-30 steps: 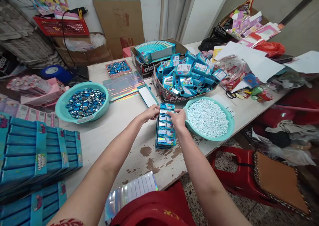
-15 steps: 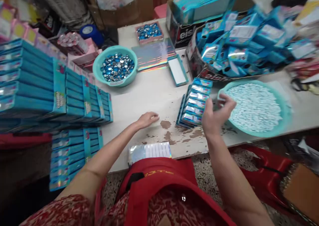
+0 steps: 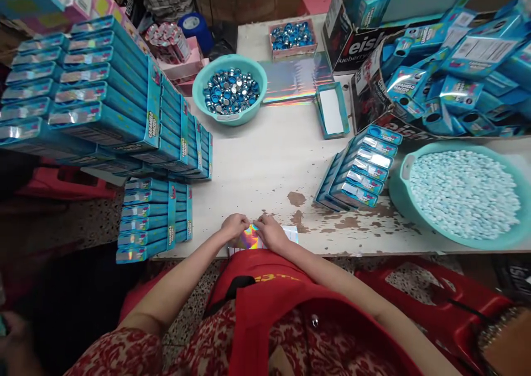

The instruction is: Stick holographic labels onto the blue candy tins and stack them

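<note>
At the table's front edge, my left hand (image 3: 235,225) and my right hand (image 3: 269,232) are close together, fingers pinched on a shiny holographic sheet (image 3: 249,239). Its rainbow surface shows between them. Pale strips stick out under and beside the hands; the fingertips hide how the pieces are layered. To the right, a leaning block of blue candy boxes (image 3: 360,168) stands on the table. Beyond it is a turquoise basin (image 3: 399,210) full of small pale candies (image 3: 464,193).
Stacked blue boxes (image 3: 108,110) fill the left. Behind are a turquoise bowl (image 3: 199,80) of blue-and-silver caps, a small tray of caps (image 3: 292,37), an open blue box (image 3: 332,110) and a carton of blue packets (image 3: 373,83). Another person's hand (image 3: 16,332) shows lower left.
My right hand has left the candy basin's rim and come to the front edge. My left hand has drawn back toward me, and both now pinch the sheet. The view has shifted.
</note>
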The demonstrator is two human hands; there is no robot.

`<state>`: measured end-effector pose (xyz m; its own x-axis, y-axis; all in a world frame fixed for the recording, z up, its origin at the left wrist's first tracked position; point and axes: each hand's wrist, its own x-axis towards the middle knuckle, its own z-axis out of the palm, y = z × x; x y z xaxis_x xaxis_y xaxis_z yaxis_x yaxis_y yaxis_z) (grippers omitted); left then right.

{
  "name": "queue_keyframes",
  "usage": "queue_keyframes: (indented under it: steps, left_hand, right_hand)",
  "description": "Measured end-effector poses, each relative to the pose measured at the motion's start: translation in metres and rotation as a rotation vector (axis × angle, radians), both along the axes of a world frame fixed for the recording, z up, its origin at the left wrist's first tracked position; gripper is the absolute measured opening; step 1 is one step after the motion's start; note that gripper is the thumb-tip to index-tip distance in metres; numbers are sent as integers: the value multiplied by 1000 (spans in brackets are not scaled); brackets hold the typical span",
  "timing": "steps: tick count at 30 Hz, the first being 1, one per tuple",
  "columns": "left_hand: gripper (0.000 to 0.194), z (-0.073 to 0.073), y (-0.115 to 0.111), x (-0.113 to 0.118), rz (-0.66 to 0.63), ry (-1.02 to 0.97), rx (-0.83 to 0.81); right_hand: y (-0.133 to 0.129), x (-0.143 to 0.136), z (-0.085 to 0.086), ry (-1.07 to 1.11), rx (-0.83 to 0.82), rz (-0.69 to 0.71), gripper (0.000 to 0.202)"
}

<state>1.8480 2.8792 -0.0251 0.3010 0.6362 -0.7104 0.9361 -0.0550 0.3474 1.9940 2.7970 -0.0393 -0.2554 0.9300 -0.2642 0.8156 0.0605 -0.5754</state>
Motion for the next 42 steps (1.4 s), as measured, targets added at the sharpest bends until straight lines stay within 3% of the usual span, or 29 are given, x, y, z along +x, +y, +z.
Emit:
queue_keyframes:
  steps: [6,14,17,19,21,23,25,28,31,34,38,42]
  left_hand:
    - [18,-10,-3,1,96,43,4]
    - [16,-13,-2,4,90,29,9]
    - [18,-3,-3,4,79,10,59]
    - [24,11,-6,7,99,-192,88]
    - [32,28,-9,14,128,-521,-26]
    - [31,47,-10,26,127,-732,-240]
    - [27,65,-3,46,103,-762,-349]
    - [31,94,22,91,2,-793,-326]
    - [27,124,59,154,-163,-896,-262]
    - [20,146,97,226,-317,-992,-247]
    - [8,151,136,306,-428,-1002,-252]
    - [18,140,157,343,-406,-893,-278]
  right_hand:
    - [-8,-6,4,-107,24,161,26]
    - [4,-9,12,-123,-67,30,14]
    - [2,-2,29,32,-133,-123,6]
    - [0,9,45,171,-136,-261,4]
    - [-2,22,63,290,-117,-390,6]
    - [-3,36,81,365,-62,-519,7]
    - [-1,50,98,394,55,-646,8]
    - [6,77,119,342,309,-827,10]
    - [22,120,138,255,545,-1019,12]
    - [48,179,149,253,655,-1203,14]
    - [87,253,143,242,586,-1416,13]
    - [113,294,120,289,516,-1490,12]
